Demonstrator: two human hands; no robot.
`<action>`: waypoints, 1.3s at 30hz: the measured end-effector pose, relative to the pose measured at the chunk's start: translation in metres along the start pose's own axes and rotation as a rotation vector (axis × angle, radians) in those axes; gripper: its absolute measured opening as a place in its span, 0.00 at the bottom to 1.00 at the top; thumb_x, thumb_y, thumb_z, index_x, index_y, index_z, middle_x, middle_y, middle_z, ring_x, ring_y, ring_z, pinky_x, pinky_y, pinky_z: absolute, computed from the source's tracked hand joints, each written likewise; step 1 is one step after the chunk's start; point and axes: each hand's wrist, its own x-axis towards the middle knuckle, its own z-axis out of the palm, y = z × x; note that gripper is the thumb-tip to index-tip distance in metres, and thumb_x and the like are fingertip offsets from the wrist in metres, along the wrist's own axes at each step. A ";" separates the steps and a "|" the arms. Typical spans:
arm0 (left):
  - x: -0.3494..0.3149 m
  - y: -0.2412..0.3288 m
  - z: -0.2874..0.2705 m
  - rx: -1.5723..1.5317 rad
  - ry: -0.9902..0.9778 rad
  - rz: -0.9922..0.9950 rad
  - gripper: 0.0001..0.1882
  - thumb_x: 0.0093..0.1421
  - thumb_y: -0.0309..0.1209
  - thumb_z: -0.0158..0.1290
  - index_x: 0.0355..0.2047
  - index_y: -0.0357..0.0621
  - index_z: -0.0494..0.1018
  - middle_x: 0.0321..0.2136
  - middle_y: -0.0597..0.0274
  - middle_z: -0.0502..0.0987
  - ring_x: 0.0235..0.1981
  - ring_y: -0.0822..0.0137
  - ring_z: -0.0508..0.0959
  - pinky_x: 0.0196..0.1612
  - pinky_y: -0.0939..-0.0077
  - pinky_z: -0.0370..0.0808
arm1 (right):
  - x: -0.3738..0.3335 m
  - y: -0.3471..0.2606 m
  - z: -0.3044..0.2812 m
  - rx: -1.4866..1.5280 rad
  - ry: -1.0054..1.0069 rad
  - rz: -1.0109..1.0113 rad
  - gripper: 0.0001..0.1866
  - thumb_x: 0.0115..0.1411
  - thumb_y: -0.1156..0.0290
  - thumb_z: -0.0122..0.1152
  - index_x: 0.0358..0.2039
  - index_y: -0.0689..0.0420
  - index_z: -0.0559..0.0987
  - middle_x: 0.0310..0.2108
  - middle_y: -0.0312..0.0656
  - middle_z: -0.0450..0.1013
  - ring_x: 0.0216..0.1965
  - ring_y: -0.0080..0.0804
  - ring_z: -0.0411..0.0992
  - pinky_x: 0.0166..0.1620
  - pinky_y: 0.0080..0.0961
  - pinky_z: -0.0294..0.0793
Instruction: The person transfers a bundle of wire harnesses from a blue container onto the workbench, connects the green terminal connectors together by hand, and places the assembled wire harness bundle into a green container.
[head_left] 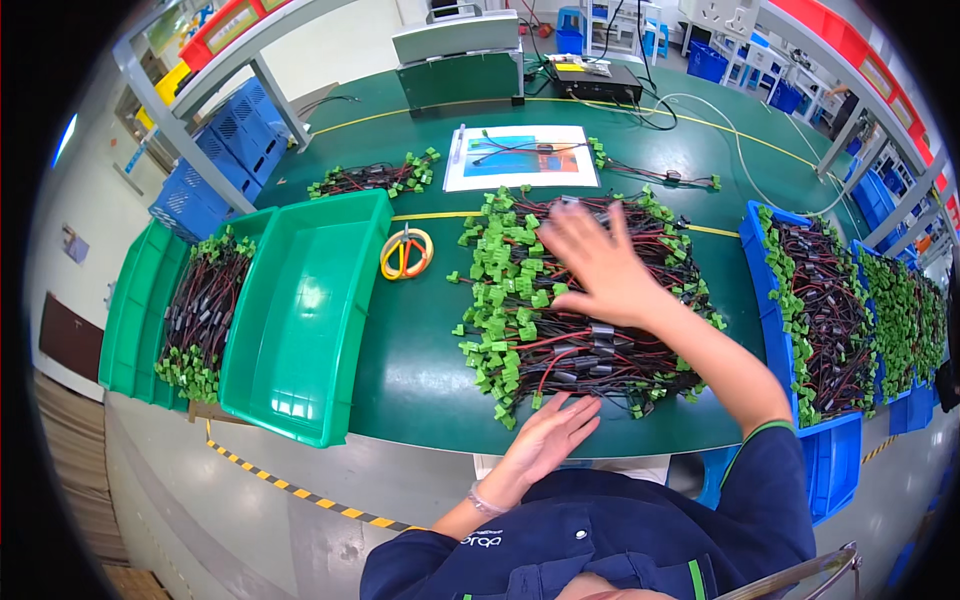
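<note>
A broad pile of wire harnesses (600,350) lies on the green table in front of me. Their red and black wires run across, with light green connectors thick along the left side and dark sleeves in the middle. My right hand (600,262) is spread flat over the far part of this pile, fingers apart, with nothing gripped. At the pile's near edge is my left hand (545,440), its fingers stretched out against the harnesses and the table edge. It holds nothing that I can see.
An empty green tray (300,300) stands left, beside another green tray (130,330) with harnesses. Scissors (405,254) with orange and yellow handles lie near it. Beyond are a printed sheet (470,178) and loose harnesses (370,180). Blue bins (765,300) of harnesses line the right.
</note>
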 end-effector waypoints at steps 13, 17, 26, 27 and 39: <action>-0.019 0.022 -0.015 0.259 -0.146 -0.025 0.29 0.55 0.26 0.43 0.55 0.35 0.45 0.54 0.45 0.52 0.56 0.55 0.54 0.57 0.66 0.52 | 0.174 0.100 0.080 0.607 -0.662 0.726 0.47 0.47 0.31 0.32 0.47 0.67 0.64 0.45 0.52 0.64 0.42 0.40 0.66 0.45 0.35 0.63; -0.023 0.027 -0.020 0.168 -0.125 0.094 0.22 0.55 0.23 0.42 0.51 0.43 0.53 0.55 0.47 0.49 0.56 0.54 0.53 0.57 0.66 0.52 | 0.192 0.082 0.110 0.748 -0.693 0.351 0.47 0.49 0.33 0.30 0.51 0.66 0.58 0.51 0.54 0.56 0.51 0.42 0.58 0.52 0.34 0.55; -0.021 0.026 -0.035 0.144 -0.237 0.032 0.20 0.57 0.23 0.38 0.50 0.56 0.55 0.57 0.49 0.45 0.59 0.53 0.45 0.58 0.55 0.46 | 0.127 0.051 0.023 0.705 -0.392 0.092 0.35 0.57 0.48 0.35 0.54 0.64 0.52 0.55 0.54 0.51 0.57 0.43 0.48 0.58 0.28 0.44; -0.022 0.027 -0.035 0.148 -0.267 0.022 0.20 0.57 0.23 0.38 0.50 0.57 0.56 0.57 0.49 0.45 0.59 0.53 0.45 0.58 0.54 0.45 | 0.111 0.044 0.005 0.765 -0.313 0.085 0.32 0.57 0.51 0.38 0.55 0.61 0.52 0.56 0.51 0.49 0.58 0.42 0.47 0.58 0.28 0.44; -0.027 0.033 -0.023 0.258 -0.266 -0.124 0.21 0.57 0.27 0.38 0.52 0.52 0.56 0.57 0.50 0.45 0.59 0.56 0.47 0.58 0.53 0.45 | -0.057 -0.078 -0.018 0.013 -0.057 0.381 0.35 0.50 0.45 0.46 0.54 0.51 0.56 0.57 0.41 0.49 0.59 0.36 0.45 0.57 0.50 0.32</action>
